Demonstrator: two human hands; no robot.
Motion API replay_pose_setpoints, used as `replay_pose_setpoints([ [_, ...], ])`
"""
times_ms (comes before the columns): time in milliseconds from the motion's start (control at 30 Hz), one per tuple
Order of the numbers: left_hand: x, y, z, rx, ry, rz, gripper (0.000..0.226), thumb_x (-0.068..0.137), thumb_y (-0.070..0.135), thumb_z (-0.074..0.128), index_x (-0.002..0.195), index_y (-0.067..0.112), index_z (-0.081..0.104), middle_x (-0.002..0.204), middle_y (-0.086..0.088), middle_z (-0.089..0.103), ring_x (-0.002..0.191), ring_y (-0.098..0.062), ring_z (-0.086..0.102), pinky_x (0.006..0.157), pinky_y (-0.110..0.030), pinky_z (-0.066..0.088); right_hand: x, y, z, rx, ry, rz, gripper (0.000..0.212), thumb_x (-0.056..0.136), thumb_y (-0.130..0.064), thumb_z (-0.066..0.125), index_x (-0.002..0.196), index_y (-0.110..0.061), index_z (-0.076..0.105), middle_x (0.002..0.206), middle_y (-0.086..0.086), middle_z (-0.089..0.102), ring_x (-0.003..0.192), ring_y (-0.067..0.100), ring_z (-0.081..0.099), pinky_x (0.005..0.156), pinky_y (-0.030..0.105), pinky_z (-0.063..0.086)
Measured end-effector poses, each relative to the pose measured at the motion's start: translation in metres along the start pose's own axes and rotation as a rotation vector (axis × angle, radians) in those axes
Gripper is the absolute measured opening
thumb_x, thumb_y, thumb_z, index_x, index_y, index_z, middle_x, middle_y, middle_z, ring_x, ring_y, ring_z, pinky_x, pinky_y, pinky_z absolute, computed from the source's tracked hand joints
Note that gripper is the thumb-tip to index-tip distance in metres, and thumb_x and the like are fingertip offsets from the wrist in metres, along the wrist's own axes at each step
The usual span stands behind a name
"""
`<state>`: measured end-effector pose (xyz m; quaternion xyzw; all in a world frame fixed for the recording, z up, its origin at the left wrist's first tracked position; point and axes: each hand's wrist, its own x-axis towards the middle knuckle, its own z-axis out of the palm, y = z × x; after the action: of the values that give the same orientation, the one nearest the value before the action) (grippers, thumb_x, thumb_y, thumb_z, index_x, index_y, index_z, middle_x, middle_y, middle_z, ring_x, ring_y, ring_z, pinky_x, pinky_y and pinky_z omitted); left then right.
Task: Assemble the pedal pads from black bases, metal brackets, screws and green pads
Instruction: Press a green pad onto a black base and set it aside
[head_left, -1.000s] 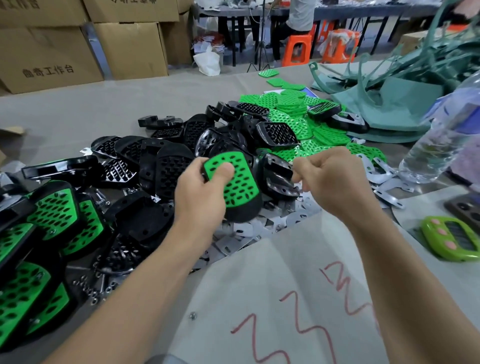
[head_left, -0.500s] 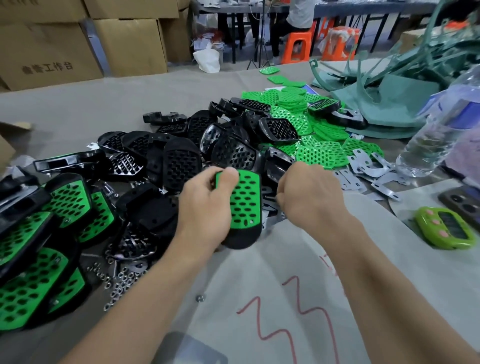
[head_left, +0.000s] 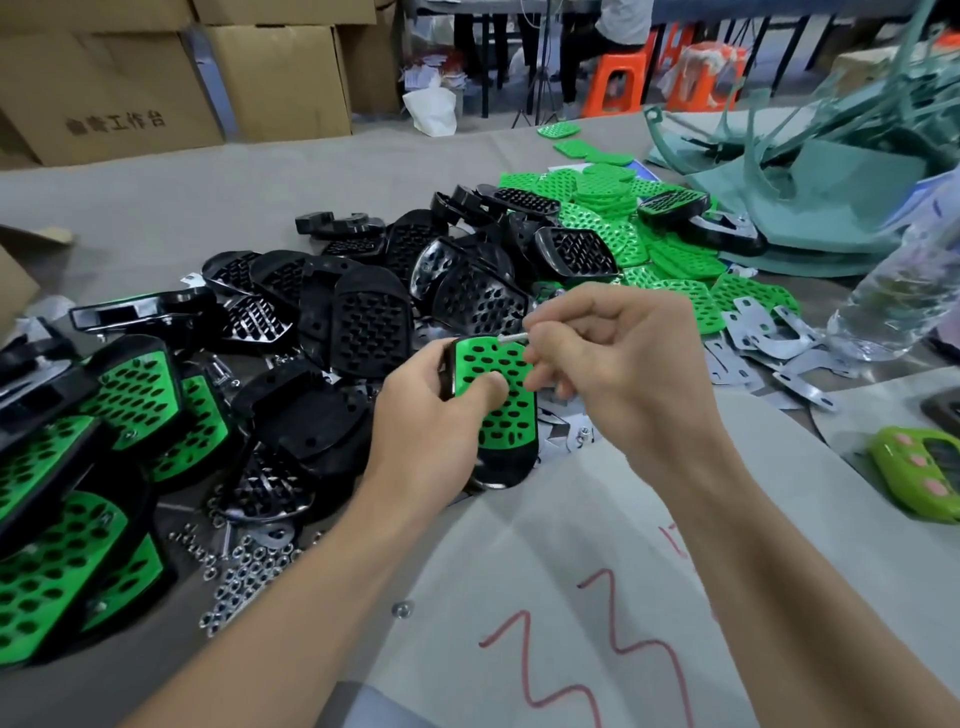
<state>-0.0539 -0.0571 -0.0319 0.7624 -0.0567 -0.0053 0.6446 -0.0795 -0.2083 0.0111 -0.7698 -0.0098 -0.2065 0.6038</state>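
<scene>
My left hand (head_left: 431, 410) grips a pedal pad (head_left: 501, 415), a black base with a green perforated pad on top, thumb pressed on the green face. My right hand (head_left: 618, 364) pinches a small silver screw (head_left: 511, 338) just above the pad's far end. Behind lies a heap of bare black bases (head_left: 374, 317). Loose green pads (head_left: 613, 202) are piled at the back right. Metal brackets (head_left: 753, 332) lie to the right. Nuts and screws (head_left: 244, 571) are scattered at the lower left.
Finished green-and-black pedal pads (head_left: 78, 493) are stacked at the left. A plastic water bottle (head_left: 904, 296) stands at the right, with a green timer (head_left: 919, 467) in front of it. Teal plastic scraps (head_left: 831, 171) lie at the back right. Cardboard boxes (head_left: 156, 78) line the far side.
My right hand rose from the bracket pile with a screw pinched and came over the pad's far end. My left hand kept hold of the pedal pad.
</scene>
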Motion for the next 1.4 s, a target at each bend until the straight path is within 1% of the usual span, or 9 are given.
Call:
replay_pose_setpoints([
  [367, -0.004, 0.004, 0.0, 0.001, 0.056, 0.049, 0.018, 0.076, 0.026, 0.072, 0.093, 0.03, 0.075, 0.082, 0.004, 0.077, 0.08, -0.018, 0.074, 0.074, -0.05, 0.062, -0.009, -0.004, 0.008, -0.566, -0.104, -0.156, 0.036, 0.071, -0.02, 0.056, 0.097, -0.03, 0.078, 0.045, -0.011, 0.045, 0.05, 0.01, 0.047, 0.054, 0.015, 0.036],
  [600, -0.006, 0.009, -0.003, -0.136, 0.103, -0.036, 0.019, 0.074, 0.022, 0.071, 0.091, 0.026, 0.078, 0.084, 0.001, 0.078, 0.079, -0.016, 0.076, 0.065, -0.038, 0.062, -0.001, 0.002, -0.004, -0.53, -0.054, -0.008, 0.026, 0.084, -0.007, 0.057, 0.088, -0.024, 0.076, 0.041, -0.015, 0.047, 0.043, 0.007, 0.045, 0.047, 0.013, 0.031],
  [667, 0.0, 0.021, -0.012, -0.212, 0.131, -0.064, 0.016, 0.076, 0.015, 0.073, 0.088, 0.024, 0.079, 0.086, 0.002, 0.079, 0.077, -0.014, 0.076, 0.06, -0.028, 0.059, 0.004, 0.008, -0.012, -0.724, -0.002, 0.035, 0.028, 0.09, -0.017, 0.057, 0.111, -0.026, 0.072, 0.047, -0.008, 0.05, 0.049, 0.009, 0.047, 0.057, 0.027, 0.038],
  [767, 0.017, 0.05, -0.042, -0.26, 0.145, -0.067, 0.015, 0.072, 0.017, 0.074, 0.084, 0.024, 0.08, 0.09, 0.0, 0.08, 0.082, -0.018, 0.077, 0.069, -0.039, 0.062, 0.007, 0.011, -0.019, -0.99, 0.12, 0.084, 0.055, 0.094, -0.029, 0.054, 0.148, -0.031, 0.044, 0.057, -0.003, 0.057, 0.063, 0.026, 0.053, 0.063, 0.037, 0.038],
  [900, 0.038, 0.078, -0.098, -0.309, 0.266, -0.043, 0.009, 0.074, 0.013, 0.073, 0.075, 0.017, 0.081, 0.083, -0.004, 0.079, 0.073, -0.021, 0.077, 0.055, -0.031, 0.059, -0.005, 0.004, 0.022, -0.664, -0.007, -0.08, 0.032, 0.09, -0.025, 0.066, 0.121, -0.03, 0.07, 0.056, -0.022, 0.054, 0.063, 0.003, 0.05, 0.067, 0.028, 0.036],
  [1000, 0.045, 0.078, -0.127, -0.337, 0.392, -0.055, 0.005, 0.077, 0.01, 0.073, 0.081, 0.013, 0.075, 0.079, -0.001, 0.079, 0.071, -0.019, 0.077, 0.054, -0.027, 0.057, -0.024, -0.005, 0.082, -0.541, -0.393, -0.172, 0.065, 0.084, -0.05, 0.071, 0.145, -0.036, 0.051, 0.11, -0.025, 0.062, 0.116, 0.0, 0.045, 0.102, 0.022, 0.037],
  [1100, 0.049, 0.075, -0.138, -0.342, 0.442, -0.042, 0.007, 0.076, 0.008, 0.074, 0.073, 0.014, 0.073, 0.076, -0.001, 0.078, 0.072, -0.019, 0.076, 0.06, -0.029, 0.06, -0.033, -0.003, 0.134, -0.659, -0.694, -0.23, 0.101, 0.077, -0.066, 0.069, 0.159, -0.038, 0.017, 0.167, -0.001, 0.02, 0.152, 0.02, 0.012, 0.122, 0.039, 0.02],
  [1267, 0.052, 0.075, -0.149, -0.384, 0.412, -0.032, 0.013, 0.075, 0.012, 0.074, 0.088, 0.012, 0.074, 0.085, -0.004, 0.079, 0.079, -0.021, 0.077, 0.063, -0.029, 0.059, -0.025, -0.003, 0.157, -0.679, -0.481, -0.466, 0.07, 0.078, -0.047, 0.071, 0.143, -0.026, 0.055, 0.145, -0.008, 0.054, 0.127, 0.019, 0.047, 0.094, 0.042, 0.053],
  [1400, 0.052, 0.077, -0.148, -0.394, 0.401, -0.039, 0.011, 0.077, 0.01, 0.073, 0.088, 0.011, 0.073, 0.084, -0.004, 0.079, 0.078, -0.022, 0.077, 0.067, -0.032, 0.061, 0.005, -0.004, 0.156, -0.611, -0.354, -0.37, 0.05, 0.085, -0.05, 0.068, 0.132, -0.033, 0.064, 0.132, -0.011, 0.064, 0.125, 0.015, 0.052, 0.101, 0.041, 0.05],
])
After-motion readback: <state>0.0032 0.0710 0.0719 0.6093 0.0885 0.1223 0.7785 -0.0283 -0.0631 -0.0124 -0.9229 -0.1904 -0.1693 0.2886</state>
